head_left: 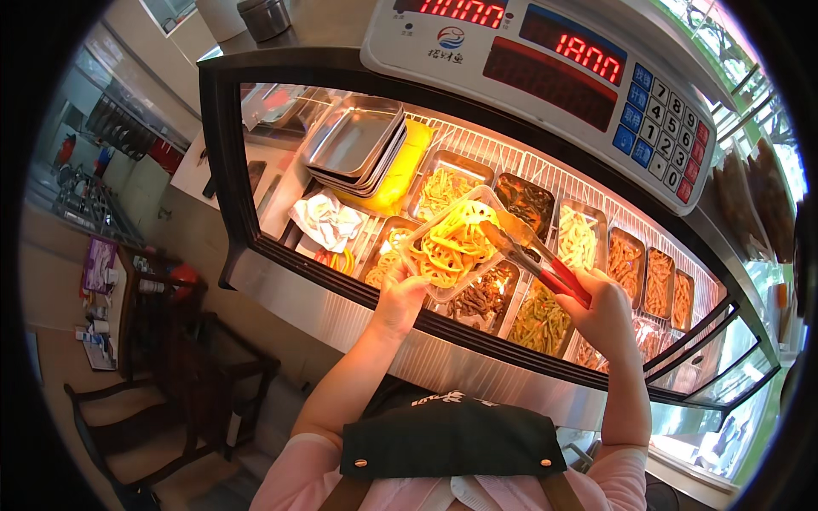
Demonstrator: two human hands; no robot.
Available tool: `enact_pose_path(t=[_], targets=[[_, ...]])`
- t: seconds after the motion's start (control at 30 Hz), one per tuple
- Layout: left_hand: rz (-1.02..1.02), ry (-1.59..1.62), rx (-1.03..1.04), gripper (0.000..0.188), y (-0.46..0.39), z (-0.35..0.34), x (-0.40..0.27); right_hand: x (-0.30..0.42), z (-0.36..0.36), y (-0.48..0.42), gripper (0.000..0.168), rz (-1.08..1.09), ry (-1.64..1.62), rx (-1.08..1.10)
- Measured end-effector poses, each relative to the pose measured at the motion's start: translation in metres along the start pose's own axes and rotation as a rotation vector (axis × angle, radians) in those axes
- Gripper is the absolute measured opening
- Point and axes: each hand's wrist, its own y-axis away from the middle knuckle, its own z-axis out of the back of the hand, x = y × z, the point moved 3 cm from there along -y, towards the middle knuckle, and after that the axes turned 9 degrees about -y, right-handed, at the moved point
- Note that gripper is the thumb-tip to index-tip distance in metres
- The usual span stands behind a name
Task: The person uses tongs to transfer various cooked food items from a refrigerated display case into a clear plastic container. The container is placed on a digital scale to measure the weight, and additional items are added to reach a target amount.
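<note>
My left hand (401,297) grips the near left corner of a clear plastic container (441,292), tilted over the trays of a lit display case. Sliced lotus root (457,246) in a yellowish coating fills it. In my right hand (601,310) are food tongs (533,265) with red handles. Their metal tips reach the right side of the lotus root; whether a slice is pinched between them I cannot tell. Below the container lie a tray of dark shredded food (482,300) and a tray of green bean-like strips (540,319).
A digital price scale (543,83) rests on the case top, its red display lit. Stacked steel trays (354,144) stand inside at left, beside a yellow bag (406,169) and crumpled white paper (327,220). The case's black front frame (345,287) runs beneath my forearms. A wooden chair (134,421) stands lower left.
</note>
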Motion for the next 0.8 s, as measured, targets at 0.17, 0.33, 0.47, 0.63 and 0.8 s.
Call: enact_pose_path(t=[0.17,0.33,0.47,0.63,0.8], targets=[[0.014,-0.001,-0.022,0.015,-0.003,-0.003,0.002,-0.006,-0.008,0.001,0.036,-0.034,0.072,0.086],[0.078,-0.015,-0.071,0.013,-0.004,-0.004,-0.003,0.001,0.003,-0.001,0.034,0.06,0.102,0.072],[0.097,-0.028,-0.105,0.014,-0.006,-0.013,-0.006,0.009,0.019,-0.007,0.028,0.258,0.297,-0.093],[0.051,-0.047,-0.046,0.018,-0.007,-0.004,0.003,0.025,0.022,-0.022,0.021,0.556,0.67,-0.183],[0.048,-0.077,-0.028,0.021,-0.007,-0.002,0.005,0.036,0.014,-0.031,0.014,0.632,0.833,-0.147]])
